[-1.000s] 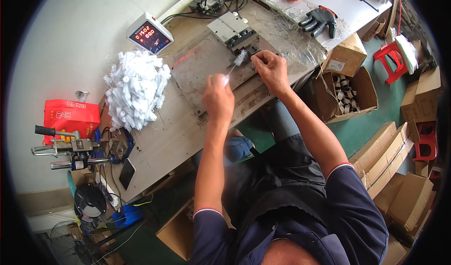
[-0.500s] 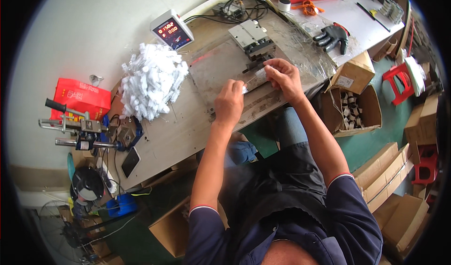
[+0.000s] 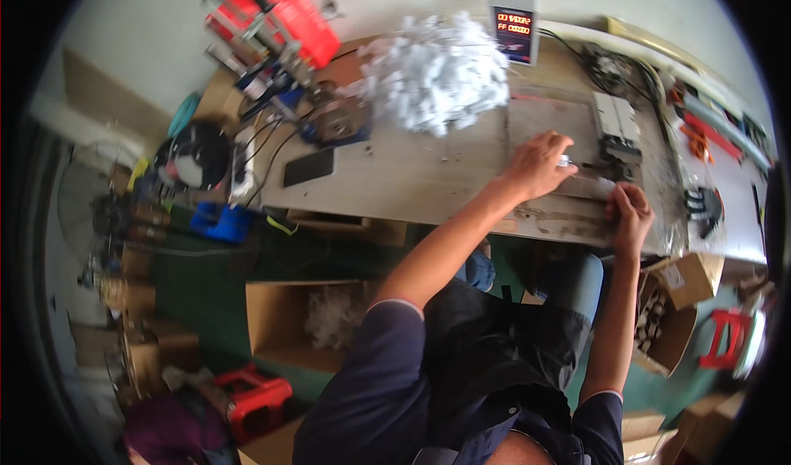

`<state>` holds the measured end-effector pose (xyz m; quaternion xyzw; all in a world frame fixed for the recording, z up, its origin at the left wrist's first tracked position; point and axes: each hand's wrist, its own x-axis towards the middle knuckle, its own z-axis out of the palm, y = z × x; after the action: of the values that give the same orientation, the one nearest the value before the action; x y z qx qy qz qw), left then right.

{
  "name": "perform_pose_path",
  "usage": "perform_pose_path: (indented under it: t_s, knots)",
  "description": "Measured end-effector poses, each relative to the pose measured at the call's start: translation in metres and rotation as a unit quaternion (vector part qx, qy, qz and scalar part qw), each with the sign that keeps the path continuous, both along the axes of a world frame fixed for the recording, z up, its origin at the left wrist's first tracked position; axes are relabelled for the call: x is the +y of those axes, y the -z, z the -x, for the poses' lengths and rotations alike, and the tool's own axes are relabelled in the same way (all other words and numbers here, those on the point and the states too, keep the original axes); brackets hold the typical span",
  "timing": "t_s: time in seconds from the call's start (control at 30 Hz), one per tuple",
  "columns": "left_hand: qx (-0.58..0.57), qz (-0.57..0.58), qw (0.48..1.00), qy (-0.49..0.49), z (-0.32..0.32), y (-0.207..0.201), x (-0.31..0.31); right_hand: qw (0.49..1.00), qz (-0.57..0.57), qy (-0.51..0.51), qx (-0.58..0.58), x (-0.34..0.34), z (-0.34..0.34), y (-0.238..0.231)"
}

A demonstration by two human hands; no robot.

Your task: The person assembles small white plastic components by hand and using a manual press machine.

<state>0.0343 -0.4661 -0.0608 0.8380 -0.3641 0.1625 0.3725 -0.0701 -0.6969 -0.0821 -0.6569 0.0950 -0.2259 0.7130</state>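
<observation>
My left hand (image 3: 537, 166) is closed over the worktable, with a small white ribbed piece (image 3: 564, 161) at its fingertips. To its right, near the table's front edge, my right hand (image 3: 633, 214) pinches another small white piece (image 3: 607, 185), blurred by motion. Just beyond the right hand stands a small metal press-like device (image 3: 616, 127) with a light top and a dark clamp at its front. A large heap of white ribbed pieces (image 3: 445, 73) lies on the table, left of the device and farther from me than my left hand.
A digital display box (image 3: 514, 30) stands behind the heap. On the left are a lever-handled fixture (image 3: 262, 57), a red bag (image 3: 288, 11) and a phone (image 3: 310, 167). A black glove (image 3: 703, 209) lies at right. Open cartons (image 3: 280, 325) sit below the table.
My view has swung left, so the table and heap appear farther right. My hands have drawn apart; the left one has turned, and the right one sits lower beside the device.
</observation>
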Motion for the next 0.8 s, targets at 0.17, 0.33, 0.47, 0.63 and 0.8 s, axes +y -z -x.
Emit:
perform_pose_path:
  t_s: [0.17, 0.33, 0.47, 0.63, 0.8]
  knots:
    - [-0.039, -0.029, 0.999, -0.008, 0.006, -0.007, 0.012, 0.999, 0.027, -0.029, 0.038, 0.013, -0.005, -0.001]
    - [-0.066, -0.019, 0.997, 0.031, 0.045, -0.011, 0.001, 0.997, 0.009, -0.075, 0.016, 0.041, -0.001, -0.019]
    - [0.149, 0.06, 0.987, 0.014, 0.067, -0.026, 0.025, 0.991, 0.019, -0.132, -0.01, 0.086, -0.012, -0.035]
    - [0.162, 0.174, 0.971, 0.012, 0.07, -0.012, 0.094, 0.967, 0.032, -0.25, 0.042, 0.146, -0.026, -0.053]
    - [0.108, 0.174, 0.96, -0.192, 0.082, 0.015, 0.192, 0.931, 0.043, -0.352, 0.09, 0.217, -0.041, -0.073]
